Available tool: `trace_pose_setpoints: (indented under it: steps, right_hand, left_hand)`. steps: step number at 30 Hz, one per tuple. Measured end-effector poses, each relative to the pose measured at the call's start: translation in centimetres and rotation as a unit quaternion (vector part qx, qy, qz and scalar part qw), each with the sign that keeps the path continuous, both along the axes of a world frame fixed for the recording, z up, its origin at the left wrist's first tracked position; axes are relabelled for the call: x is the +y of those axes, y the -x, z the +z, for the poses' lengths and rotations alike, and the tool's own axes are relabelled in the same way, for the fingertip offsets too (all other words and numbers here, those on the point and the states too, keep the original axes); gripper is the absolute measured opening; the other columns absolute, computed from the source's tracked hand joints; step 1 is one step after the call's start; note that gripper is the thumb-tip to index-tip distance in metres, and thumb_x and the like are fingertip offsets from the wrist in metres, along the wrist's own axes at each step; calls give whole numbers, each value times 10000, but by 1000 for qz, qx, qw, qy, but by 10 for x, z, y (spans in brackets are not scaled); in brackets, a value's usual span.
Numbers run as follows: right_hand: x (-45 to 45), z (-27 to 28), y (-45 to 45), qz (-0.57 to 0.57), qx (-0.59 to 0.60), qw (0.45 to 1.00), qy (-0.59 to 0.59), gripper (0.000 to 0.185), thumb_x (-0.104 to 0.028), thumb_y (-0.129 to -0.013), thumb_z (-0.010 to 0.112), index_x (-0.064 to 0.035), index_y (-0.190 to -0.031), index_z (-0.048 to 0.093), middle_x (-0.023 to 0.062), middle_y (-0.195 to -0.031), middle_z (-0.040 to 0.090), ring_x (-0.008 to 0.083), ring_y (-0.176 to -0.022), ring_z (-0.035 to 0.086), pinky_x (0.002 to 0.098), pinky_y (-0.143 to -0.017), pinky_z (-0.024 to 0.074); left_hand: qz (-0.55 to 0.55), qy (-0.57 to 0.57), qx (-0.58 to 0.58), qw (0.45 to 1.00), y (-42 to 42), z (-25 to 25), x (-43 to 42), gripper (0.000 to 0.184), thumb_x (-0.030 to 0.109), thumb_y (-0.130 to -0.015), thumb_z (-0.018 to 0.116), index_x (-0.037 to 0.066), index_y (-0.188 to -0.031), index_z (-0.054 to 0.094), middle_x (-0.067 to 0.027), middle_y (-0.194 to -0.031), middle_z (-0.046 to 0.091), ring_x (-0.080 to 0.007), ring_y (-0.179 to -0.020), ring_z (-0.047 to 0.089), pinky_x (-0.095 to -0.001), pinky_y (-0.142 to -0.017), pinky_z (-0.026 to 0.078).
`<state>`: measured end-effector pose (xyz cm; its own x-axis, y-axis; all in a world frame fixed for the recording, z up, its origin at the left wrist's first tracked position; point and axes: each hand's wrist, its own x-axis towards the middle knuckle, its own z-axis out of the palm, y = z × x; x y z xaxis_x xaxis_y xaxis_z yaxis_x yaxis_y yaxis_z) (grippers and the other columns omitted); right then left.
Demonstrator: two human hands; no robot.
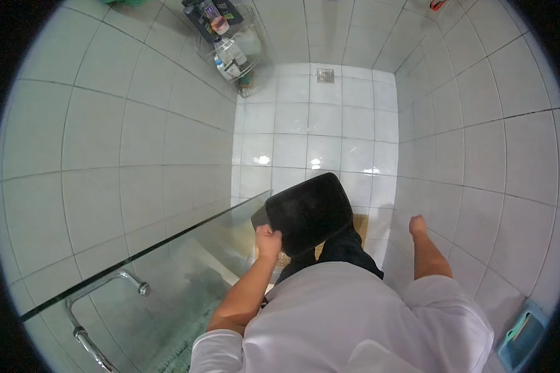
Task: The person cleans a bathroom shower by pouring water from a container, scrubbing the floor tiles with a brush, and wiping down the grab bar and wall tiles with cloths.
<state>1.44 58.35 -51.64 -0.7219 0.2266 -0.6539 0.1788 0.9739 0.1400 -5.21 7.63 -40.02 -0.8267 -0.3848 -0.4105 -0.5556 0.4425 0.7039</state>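
A black bin-like container with rounded corners hangs tilted in front of my legs. My left hand is closed on its left rim. My right hand is held out to the right, near the tiled wall and apart from the container; its fingers look curled, but what they hold, if anything, is too small to make out. Part of a brown slatted mat shows on the floor beneath the container and my legs.
A glass panel with a metal handle stands at the left. A wire rack of bottles is in the far left corner. A floor drain lies at the far end. A blue container sits at lower right.
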Motion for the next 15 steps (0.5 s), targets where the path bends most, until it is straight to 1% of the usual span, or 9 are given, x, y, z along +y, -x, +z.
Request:
trace_pose_setpoints:
  steps: [2,4,5,7,11,12,13,14,15]
  right_hand:
    - [-21,40,54,-248,65,965,59,279,-235,-794,431,21,-853,525,209,-869,550,357,-787,518,395,-723,420]
    - [14,-35,84,-42,77,994,72,307,-257,-786,436,32,-850,516,225,-857,549,377,-798,516,410,-713,420]
    - [1,-13,112,-95,115,985,85,299,-253,-784,436,25,-858,518,225,-856,550,376,-801,519,414,-708,420]
    - [-41,55,171,-162,178,964,111,282,-239,-779,443,15,-875,520,228,-856,548,380,-805,518,419,-705,416]
    - [-60,83,221,-204,263,928,166,261,-230,-788,451,-2,-893,524,185,-860,568,325,-818,538,377,-717,414]
    - [-63,88,227,-240,311,883,255,261,-241,-796,453,-8,-893,519,174,-841,565,304,-790,536,362,-700,411]
    - [-69,96,228,-275,354,826,341,261,-251,-804,456,-14,-893,515,163,-822,563,282,-761,533,346,-683,409]
    - [-73,103,230,-270,353,828,343,261,-251,-804,456,-14,-893,515,163,-822,563,282,-761,533,346,-683,409]
    - [-82,121,232,-282,376,792,390,251,-250,-807,462,-18,-889,513,138,-811,560,240,-746,521,318,-675,402]
  left_hand:
    - [-9,-1,2,1000,-7,-12,-3,241,36,-546,555,21,-490,321,-129,-607,390,-280,-619,407,-357,-569,347]
    - [-16,2,26,1000,-12,-31,-7,229,34,-548,553,22,-499,330,-129,-612,394,-284,-642,409,-357,-585,350]
    - [-26,7,47,999,-19,-37,-6,217,32,-551,551,23,-508,338,-129,-618,397,-288,-664,410,-356,-601,353]
    - [-23,43,40,998,-12,-10,11,204,32,-554,548,21,-519,348,-133,-627,402,-297,-689,410,-361,-618,354]
    - [-23,118,38,992,-7,18,31,177,44,-565,543,15,-538,371,-153,-662,423,-321,-735,409,-379,-651,356]
    - [-20,90,-20,996,-12,-7,20,170,52,-567,542,16,-539,378,-170,-684,440,-330,-750,412,-379,-666,361]
    - [-14,89,-19,996,-14,-6,21,170,52,-567,542,16,-539,378,-170,-684,440,-330,-750,412,-379,-666,361]
    - [-3,93,-13,996,-13,-5,25,167,53,-566,542,16,-542,381,-176,-694,447,-333,-756,415,-379,-673,363]
    - [9,96,-9,995,-13,-3,28,165,54,-565,543,17,-544,383,-182,-705,455,-335,-763,417,-379,-680,365]
